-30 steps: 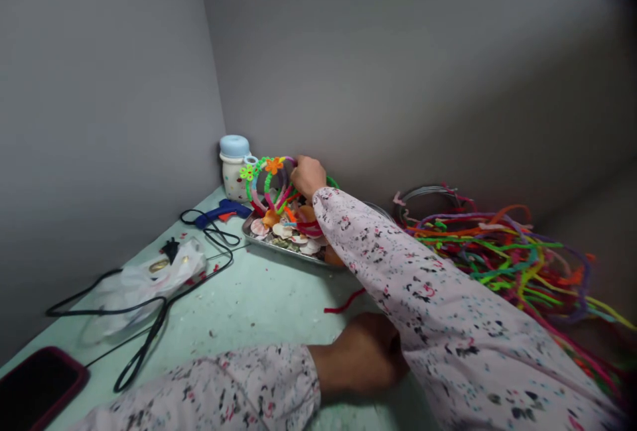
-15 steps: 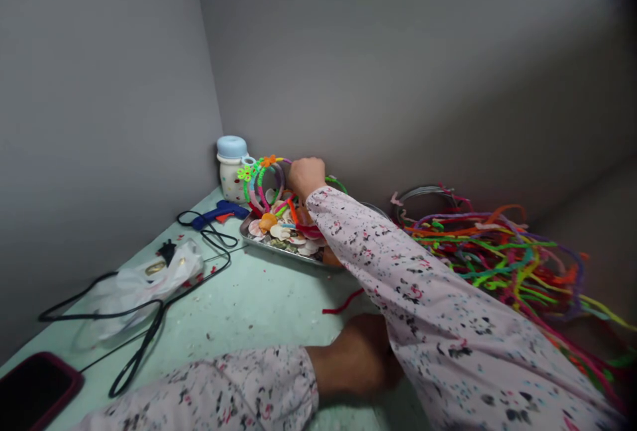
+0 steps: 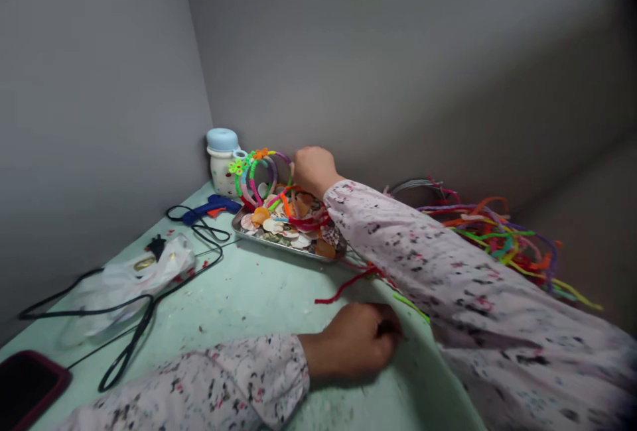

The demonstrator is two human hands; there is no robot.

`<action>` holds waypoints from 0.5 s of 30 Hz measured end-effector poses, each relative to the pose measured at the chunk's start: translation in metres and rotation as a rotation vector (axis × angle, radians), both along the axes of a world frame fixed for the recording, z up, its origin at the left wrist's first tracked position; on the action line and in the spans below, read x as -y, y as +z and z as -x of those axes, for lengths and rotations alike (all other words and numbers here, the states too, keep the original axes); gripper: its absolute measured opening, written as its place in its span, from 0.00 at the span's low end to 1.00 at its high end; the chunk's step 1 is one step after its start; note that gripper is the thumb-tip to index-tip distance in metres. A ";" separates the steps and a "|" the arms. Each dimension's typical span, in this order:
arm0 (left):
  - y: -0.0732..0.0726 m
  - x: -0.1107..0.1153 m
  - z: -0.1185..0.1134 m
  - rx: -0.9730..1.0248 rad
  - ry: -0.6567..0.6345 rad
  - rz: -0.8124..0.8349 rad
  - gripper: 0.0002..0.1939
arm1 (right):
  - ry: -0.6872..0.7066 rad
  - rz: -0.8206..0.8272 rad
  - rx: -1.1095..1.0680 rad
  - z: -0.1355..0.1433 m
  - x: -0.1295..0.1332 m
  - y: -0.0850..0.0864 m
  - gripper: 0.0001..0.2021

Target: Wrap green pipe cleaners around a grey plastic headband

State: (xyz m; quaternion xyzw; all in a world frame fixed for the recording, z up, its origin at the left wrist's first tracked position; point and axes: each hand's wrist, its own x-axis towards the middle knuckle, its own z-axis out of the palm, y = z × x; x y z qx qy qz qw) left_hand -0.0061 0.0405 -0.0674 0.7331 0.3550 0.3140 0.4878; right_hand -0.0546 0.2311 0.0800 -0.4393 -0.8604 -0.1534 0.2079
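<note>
My right hand (image 3: 314, 170) reaches over a metal tray (image 3: 279, 248), back of the hand toward me. It is closed, and the curled fingers and whatever they grip are hidden. Right beside its knuckles stand upright hoops (image 3: 256, 182) wrapped in coloured fuzzy stems, with a green flower (image 3: 238, 166) and an orange flower (image 3: 260, 154) on top. Seashells (image 3: 273, 225) fill the tray, with a few fuzzy stems lying over them. My left hand (image 3: 355, 339) rests on the pale green table as a loose fist, nothing showing in it. A red fuzzy stem (image 3: 343, 287) lies just beyond it.
A tangle of coloured pipe cleaners (image 3: 507, 239) and wire rings (image 3: 415, 185) lie at the right. Along the left are a blue glue gun (image 3: 212, 207), a black cord (image 3: 149, 302), a plastic bag (image 3: 149, 278) and a phone (image 3: 30, 388). A blue-lidded jar (image 3: 222, 162) stands in the corner.
My right hand has shifted slightly up and its forearm has swung right, uncovering more of the tray. My left hand is now more fully visible. The whole view has moved a little.
</note>
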 end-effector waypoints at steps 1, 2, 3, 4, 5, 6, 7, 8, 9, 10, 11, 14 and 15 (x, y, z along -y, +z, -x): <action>-0.001 0.000 0.000 -0.041 0.032 -0.047 0.14 | -0.002 0.002 -0.014 -0.010 0.006 0.004 0.15; -0.001 0.000 0.000 -0.061 0.059 -0.075 0.13 | -0.005 0.012 -0.028 -0.022 0.013 0.008 0.15; -0.002 0.001 0.000 -0.080 0.062 -0.087 0.12 | -0.010 0.027 -0.041 -0.036 0.021 0.011 0.15; -0.003 0.001 -0.001 -0.088 0.061 -0.102 0.12 | -0.013 0.042 -0.058 -0.050 0.031 0.013 0.16; -0.003 0.001 -0.001 -0.085 0.058 -0.116 0.12 | -0.012 0.060 -0.077 -0.067 0.042 0.014 0.16; -0.004 0.001 -0.001 -0.083 0.052 -0.129 0.12 | -0.005 0.076 -0.103 -0.084 0.055 0.013 0.16; -0.004 0.001 -0.001 -0.083 0.055 -0.137 0.11 | -0.007 0.086 -0.140 -0.102 0.068 0.010 0.16; -0.003 0.001 -0.002 -0.084 0.052 -0.141 0.12 | -0.003 0.100 -0.174 -0.120 0.083 0.006 0.15; -0.003 0.001 -0.002 -0.082 0.045 -0.144 0.11 | -0.007 0.117 -0.209 -0.138 0.097 -0.001 0.15; -0.002 0.002 -0.003 -0.082 0.044 -0.146 0.11 | -0.021 0.129 -0.251 -0.156 0.112 -0.009 0.14; -0.001 0.002 -0.003 -0.072 0.043 -0.150 0.10 | -0.035 0.148 -0.293 -0.173 0.127 -0.019 0.14; 0.001 0.004 -0.005 -0.033 0.020 -0.140 0.09 | -0.076 0.234 -0.408 -0.217 0.169 -0.055 0.12; 0.002 0.004 -0.006 -0.019 0.023 -0.132 0.09 | -0.107 0.264 -0.448 -0.228 0.182 -0.068 0.12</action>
